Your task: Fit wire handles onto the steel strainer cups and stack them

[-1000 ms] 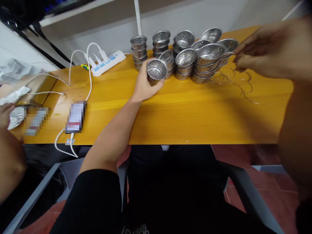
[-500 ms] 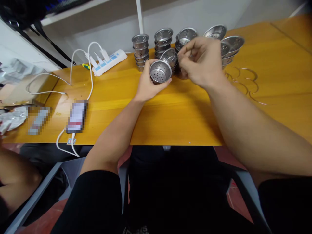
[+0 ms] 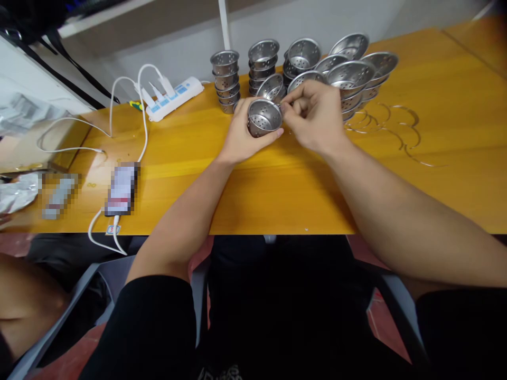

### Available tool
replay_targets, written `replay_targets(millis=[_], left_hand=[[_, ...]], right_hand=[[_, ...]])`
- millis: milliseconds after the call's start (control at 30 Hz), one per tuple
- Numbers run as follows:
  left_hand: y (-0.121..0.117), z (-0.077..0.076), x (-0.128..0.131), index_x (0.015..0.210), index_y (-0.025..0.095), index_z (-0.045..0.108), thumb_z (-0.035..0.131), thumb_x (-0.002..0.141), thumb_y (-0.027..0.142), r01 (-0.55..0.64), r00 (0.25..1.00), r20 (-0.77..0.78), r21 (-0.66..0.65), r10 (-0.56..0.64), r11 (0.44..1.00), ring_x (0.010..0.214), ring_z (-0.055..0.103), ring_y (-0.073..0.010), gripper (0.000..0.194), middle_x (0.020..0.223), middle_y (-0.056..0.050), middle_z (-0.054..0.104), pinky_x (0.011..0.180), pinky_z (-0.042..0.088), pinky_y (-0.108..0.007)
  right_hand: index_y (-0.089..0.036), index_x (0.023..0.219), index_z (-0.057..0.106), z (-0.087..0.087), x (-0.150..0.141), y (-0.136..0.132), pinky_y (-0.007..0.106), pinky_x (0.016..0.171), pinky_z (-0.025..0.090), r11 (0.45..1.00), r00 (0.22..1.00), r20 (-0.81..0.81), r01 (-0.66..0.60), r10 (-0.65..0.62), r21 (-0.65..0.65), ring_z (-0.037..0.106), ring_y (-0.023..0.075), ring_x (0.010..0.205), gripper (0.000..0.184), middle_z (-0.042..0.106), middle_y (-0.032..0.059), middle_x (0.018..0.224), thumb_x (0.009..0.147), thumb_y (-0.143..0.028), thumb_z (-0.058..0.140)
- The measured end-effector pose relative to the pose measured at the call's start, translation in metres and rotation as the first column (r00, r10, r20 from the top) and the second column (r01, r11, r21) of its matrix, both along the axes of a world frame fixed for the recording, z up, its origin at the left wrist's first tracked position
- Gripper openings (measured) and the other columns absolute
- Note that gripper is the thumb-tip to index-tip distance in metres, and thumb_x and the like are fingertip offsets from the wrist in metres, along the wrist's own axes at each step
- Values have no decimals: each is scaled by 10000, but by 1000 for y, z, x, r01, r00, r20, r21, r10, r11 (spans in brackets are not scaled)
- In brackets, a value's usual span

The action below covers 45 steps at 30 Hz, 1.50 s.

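My left hand (image 3: 240,138) is wrapped round a small perforated metal cup (image 3: 263,117), held just above the yellow table (image 3: 277,184) with its mouth tilted toward me. My right hand (image 3: 315,117) is pinched at the cup's right rim; what its fingertips hold is too small to make out. Behind both hands stand stacks of the same metal cups (image 3: 225,79) and wider perforated metal bowls (image 3: 350,79). Thin wire rings (image 3: 392,129) lie loose on the table to the right.
A white power strip (image 3: 170,97) with plugs and white cables (image 3: 114,105) sits at the back left. A phone (image 3: 121,189) on a cable lies near the front edge. Foil packets (image 3: 18,191) lie at far left. Another person's arm (image 3: 27,301) shows at lower left.
My right hand came from the wire rings at the right over to the cup in my left hand, and its fingertips now meet the cup's rim. The left hand barely moved.
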<state>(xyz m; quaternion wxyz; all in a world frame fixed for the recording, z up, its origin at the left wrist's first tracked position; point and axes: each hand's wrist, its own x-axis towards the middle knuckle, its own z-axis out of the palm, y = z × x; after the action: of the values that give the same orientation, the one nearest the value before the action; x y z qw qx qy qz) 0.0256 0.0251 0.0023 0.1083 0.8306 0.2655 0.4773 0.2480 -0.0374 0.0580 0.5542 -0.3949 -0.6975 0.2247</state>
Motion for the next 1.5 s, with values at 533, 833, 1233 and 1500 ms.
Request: replay_targets(millis=[533,833,1233,1500], left_hand=[[-16,9,7,1619,309,364,795,866,948,93,995,-32,-123,-98,988,1342,744,-316,1078,1463,-111,643,1190,616,-509],[-15,6,8,1636,313,347,729,906,969,85,995,-46,-113,-91,990,1358,719,-313,1053,1475,-111,633,1216,573,-508],[2,1,-4,1478,285,540,592,1013,944,127,992,32,-164,-123,978,1301,732,-282,808,1374,-87,680,1225,575,-514],[-5,7,-4,1511,246,534,651,937,992,64,996,-47,-137,-71,988,1352,746,-324,948,1382,-126,712,1266,570,-575]], right_hand=[[-351,932,660,1,-8,-9,447,610,428,996,995,-102,-23,15,-85,472,234,650,484,544,15,628,938,-751,933],[-305,909,673,-2,-11,-7,409,601,374,994,992,-59,107,-108,-5,410,185,565,348,558,0,664,1003,-512,937],[-312,1054,780,20,0,-15,362,503,412,938,936,-115,-341,332,-68,523,157,569,632,753,23,893,896,-918,870],[-323,893,723,15,-1,-13,389,502,463,924,929,-194,-347,315,-163,533,187,567,594,676,-2,735,741,-788,1061]])
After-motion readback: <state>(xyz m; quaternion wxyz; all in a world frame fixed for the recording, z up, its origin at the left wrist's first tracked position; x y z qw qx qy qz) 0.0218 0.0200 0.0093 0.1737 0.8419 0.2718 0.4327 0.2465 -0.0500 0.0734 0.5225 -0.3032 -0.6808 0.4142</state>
